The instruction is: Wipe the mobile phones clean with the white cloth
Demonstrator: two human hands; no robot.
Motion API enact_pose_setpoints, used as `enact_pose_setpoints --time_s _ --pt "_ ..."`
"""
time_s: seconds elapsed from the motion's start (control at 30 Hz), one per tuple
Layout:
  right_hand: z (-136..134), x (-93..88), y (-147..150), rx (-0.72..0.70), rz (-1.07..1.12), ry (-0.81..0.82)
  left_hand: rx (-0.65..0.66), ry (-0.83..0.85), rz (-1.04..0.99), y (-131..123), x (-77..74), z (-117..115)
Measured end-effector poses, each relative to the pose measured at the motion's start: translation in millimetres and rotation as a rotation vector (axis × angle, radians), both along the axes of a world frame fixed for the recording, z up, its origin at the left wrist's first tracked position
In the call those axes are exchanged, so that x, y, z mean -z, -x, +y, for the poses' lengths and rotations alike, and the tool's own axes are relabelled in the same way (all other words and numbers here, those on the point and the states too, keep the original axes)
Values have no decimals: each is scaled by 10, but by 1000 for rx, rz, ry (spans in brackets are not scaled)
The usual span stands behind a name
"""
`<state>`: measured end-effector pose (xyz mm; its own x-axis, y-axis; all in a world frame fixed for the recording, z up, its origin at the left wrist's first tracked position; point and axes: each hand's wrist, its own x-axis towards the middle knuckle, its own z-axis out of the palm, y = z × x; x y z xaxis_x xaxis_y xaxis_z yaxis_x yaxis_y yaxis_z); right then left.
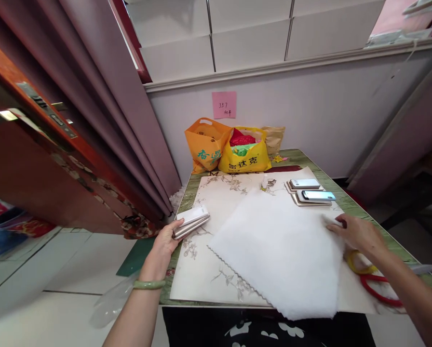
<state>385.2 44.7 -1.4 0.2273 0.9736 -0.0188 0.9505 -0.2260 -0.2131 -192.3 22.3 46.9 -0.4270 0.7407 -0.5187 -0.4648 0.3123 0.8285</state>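
My left hand [167,236] is closed around the end of a small stack of phones [192,219] at the table's left edge; the top one is white. A large sheet of soft white felt [274,246] with a zigzag-cut edge lies across the table, one corner over the front edge. At its right side my right hand [357,233] is closed, thumb and fingers pinching the felt's edge. Beyond that hand lie two more stacks of phones, one with a silver phone [304,183] on top, the other with a light blue phone [319,195].
Red-handled scissors [378,290] and a yellow roll [360,262] lie by my right forearm. A small white bottle [264,181] stands behind the felt. Along the back are an orange bag [207,144], a yellow bag [247,156] and a brown paper bag [275,140].
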Motion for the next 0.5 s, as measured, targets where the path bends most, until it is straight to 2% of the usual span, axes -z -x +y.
enact_pose_setpoints --time_s 0.23,0.37,0.5 --pt "38 -39 23 21 115 -66 112 34 49 -217 153 46" --pt "92 7 67 -10 187 -10 182 31 90 -191 130 42" --pt "154 -44 44 0 224 -44 123 65 290 -145 68 70"
